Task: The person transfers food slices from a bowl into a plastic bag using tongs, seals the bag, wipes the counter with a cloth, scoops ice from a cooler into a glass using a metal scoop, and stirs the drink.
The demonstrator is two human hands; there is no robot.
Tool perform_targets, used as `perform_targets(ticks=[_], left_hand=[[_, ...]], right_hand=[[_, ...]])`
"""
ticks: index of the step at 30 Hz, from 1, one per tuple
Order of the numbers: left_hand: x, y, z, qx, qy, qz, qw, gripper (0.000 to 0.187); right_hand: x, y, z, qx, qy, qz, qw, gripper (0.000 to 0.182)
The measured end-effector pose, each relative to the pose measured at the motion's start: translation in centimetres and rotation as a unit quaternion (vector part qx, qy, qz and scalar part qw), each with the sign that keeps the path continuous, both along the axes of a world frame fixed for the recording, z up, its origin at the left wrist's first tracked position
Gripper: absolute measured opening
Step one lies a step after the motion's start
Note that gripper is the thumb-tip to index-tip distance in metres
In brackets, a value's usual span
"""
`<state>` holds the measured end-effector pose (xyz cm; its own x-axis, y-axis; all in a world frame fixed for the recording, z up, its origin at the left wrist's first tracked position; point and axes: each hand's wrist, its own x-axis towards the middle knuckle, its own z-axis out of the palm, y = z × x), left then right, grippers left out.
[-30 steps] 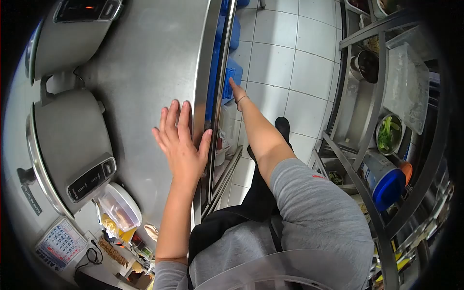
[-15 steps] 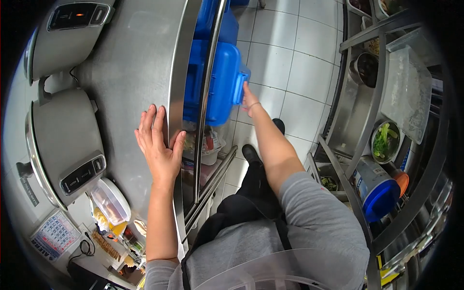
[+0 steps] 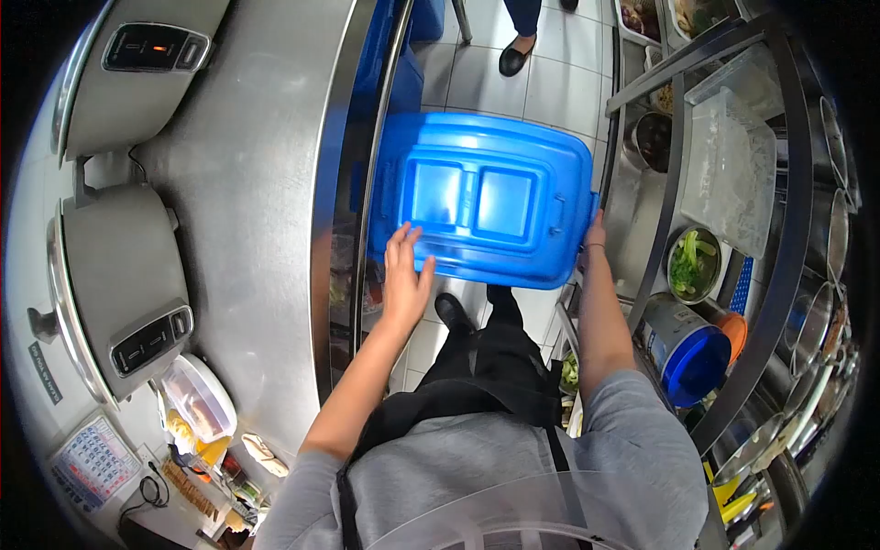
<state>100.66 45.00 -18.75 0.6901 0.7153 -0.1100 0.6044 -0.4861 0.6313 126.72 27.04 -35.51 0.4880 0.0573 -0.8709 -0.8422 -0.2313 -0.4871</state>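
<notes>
A large blue lidded storage bin [image 3: 500,266] is partly out from under the steel counter [image 3: 247,183], its left end still beneath the counter's edge. My right hand [image 3: 594,236] grips the bin's right end near the latch, with most of its fingers hidden behind the rim. Over the lid's near left corner is my left hand [image 3: 403,280], fingers apart and fingertips right at the lid's edge.
On the counter stand two grey rice cookers [image 3: 119,266] and a clear plastic container [image 3: 199,394]. To the right, a metal rack [image 3: 674,192] holds a bowl of greens [image 3: 694,264] and a blue-lidded tub [image 3: 697,365]. Another person's shoe [image 3: 516,57] is ahead on the tiled floor.
The blue bin has slid right, out from under the counter, with my right hand on its end. My left hand has left the counter edge for the lid. Another person's feet have appeared ahead.
</notes>
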Motion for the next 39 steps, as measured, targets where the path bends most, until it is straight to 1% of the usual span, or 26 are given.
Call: perform_targets(ticks=[1, 3, 4, 6, 7, 8, 9, 10, 11, 12, 14, 15, 17, 18, 20, 21, 22, 24, 26, 29, 30, 31, 33, 35, 37, 39], left_hand=[[-0.2, 0.4, -3.5, -0.004, 0.0, 0.038, 0.999, 0.046], [-0.1, 2.3, -8.9, 0.023, 0.007, 0.066, 0.998, 0.051], [0.7, 3.4, -10.4, 0.023, 0.004, 0.064, 0.998, 0.051], [2.3, 5.2, -12.1, -0.02, 0.05, 0.131, 0.99, 0.052], [2.8, 5.7, -12.3, -0.023, 0.049, 0.128, 0.99, 0.052], [3.6, 5.9, -11.9, -0.005, 0.1, 0.105, 0.989, 0.053], [4.2, 5.7, -11.8, 0.01, 0.151, 0.079, 0.985, 0.054], [4.4, 5.6, -11.8, 0.017, 0.126, 0.08, 0.989, 0.053], [4.7, 5.5, -11.7, 0.018, 0.145, 0.07, 0.987, 0.052], [4.9, 5.3, -11.8, 0.018, 0.139, 0.066, 0.988, 0.05], [5.5, 4.6, -11.8, 0.018, 0.131, 0.058, 0.99, 0.049], [5.6, 4.1, -11.9, 0.029, 0.121, 0.046, 0.991, 0.05], [5.7, 2.9, -11.9, 0.039, 0.108, 0.028, 0.993, 0.05], [5.8, 2.0, -11.8, 0.016, 0.087, 0.037, 0.995, 0.053], [5.7, 0.6, -11.2, -0.005, 0.085, 0.032, 0.996, 0.064], [5.6, 0.3, -11.1, -0.006, 0.084, 0.027, 0.996, 0.064], [5.6, 0.1, -11.0, 0.007, 0.085, 0.011, 0.996, 0.065], [5.8, -0.3, -9.8, 0.051, 0.047, -0.046, 0.997, 0.068], [6.4, -2.0, -7.4, 0.048, 0.029, -0.09, 0.994, 0.069], [8.3, -4.5, -2.8, -0.009, -0.024, -0.177, 0.984, 0.069], [8.7, -5.2, -2.1, -0.015, -0.009, -0.186, 0.982, 0.068], [8.8, -5.5, -2.0, -0.014, -0.011, -0.193, 0.981, 0.068], [9.4, -5.5, -2.6, -0.037, 0.024, -0.212, 0.976, 0.068], [9.3, -5.1, -4.1, -0.052, 0.052, -0.231, 0.97, 0.067], [9.3, -5.0, -5.1, -0.073, 0.13, -0.24, 0.959, 0.068], [8.8, -5.4, -6.4, -0.086, 0.169, -0.254, 0.948, 0.068]], right_hand=[[1.0, -1.3, -0.8, 0.002, -0.004, 0.001, 1.0, 0.077], [2.8, -4.0, -2.7, -0.133, -0.035, 0.044, 0.989, 0.075], [3.6, -5.7, -4.3, -0.134, -0.037, 0.042, 0.989, 0.075], [4.2, -8.0, -6.6, -0.091, -0.068, -0.01, 0.993, 0.072], [4.4, -8.6, -7.3, -0.094, -0.069, -0.012, 0.993, 0.072], [4.6, -9.1, -7.5, -0.145, -0.174, 0.048, 0.973, 0.063], [4.6, -10.0, -7.3, -0.198, -0.273, 0.107, 0.935, 0.055], [4.3, -11.0, -7.1, -0.25, -0.366, 0.166, 0.881, 0.047], [2.4, -10.2, -5.8, -0.29, -0.502, 0.171, 0.797, 0.041], [0.5, -8.3, -1.1, -0.281, -0.6, 0.165, 0.731, 0.041], [-2.7, -6.7, 3.2, -0.253, -0.545, 0.225, 0.767, 0.045], [-4.4, -6.2, 3.5, -0.259, -0.543, 0.222, 0.768, 0.045], [-6.7, -5.7, 3.3, -0.281, -0.476, 0.162, 0.818, 0.049], [-6.9, -5.7, 3.2, -0.284, -0.476, 0.157, 0.817, 0.049], [-7.6, -6.0, 2.7, -0.232, -0.376, 0.05, 0.896, 0.056], [-7.6, -6.6, 1.1, -0.235, -0.376, 0.046, 0.895, 0.056], [-7.2, -7.0, -0.7, -0.188, -0.364, 0.002, 0.912, 0.054], [-7.1, -7.1, -0.2, -0.14, -0.351, -0.047, 0.925, 0.052], [-7.0, -7.6, 2.0, -0.043, -0.205, -0.152, 0.966, 0.047], [-7.3, -6.4, 7.5, 0.039, -0.157, -0.132, 0.978, 0.052], [-7.5, -6.7, 5.6, -0.04, -0.216, -0.036, 0.975, 0.055], [-7.6, -7.9, 2.8, -0.041, -0.218, -0.043, 0.974, 0.055], [-7.1, -10.1, -2.5, -0.171, -0.296, 0.029, 0.939, 0.056], [-8.0, -8.9, -1.7, -0.15, -0.266, 0.066, 0.95, 0.058], [-8.5, -8.2, -2.9, -0.219, -0.303, 0.073, 0.925, 0.052], [-8.2, -7.6, -1.7, -0.233, -0.307, 0.084, 0.919, 0.058]])
